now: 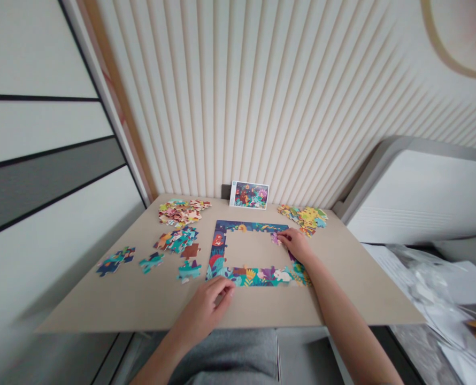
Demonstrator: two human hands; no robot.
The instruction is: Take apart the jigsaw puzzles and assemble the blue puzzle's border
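A jigsaw border point(217, 240) lies assembled on the table, joined into a rectangle around bare tabletop. My right hand point(296, 243) reaches over its right side, fingertips pinched on a purple-pink puzzle piece point(276, 238) at the inner upper right corner. Whether that piece is locked into the border I cannot tell. By the border's lower left corner my left hand point(212, 299) rests on the table, loosely curled, thumb apart from the fingers, with nothing visible in it. Leaning on the wall behind, a picture card point(249, 195) shows a colourful underwater-looking scene.
Loose pieces lie in a pink-red pile point(181, 212), a teal-brown pile point(179, 239) and a yellow pile point(307, 216). Further left are dark blue pieces point(115, 261) and a teal cluster point(151, 262). The table point(262, 313) meets a ribbed wall point(206, 107).
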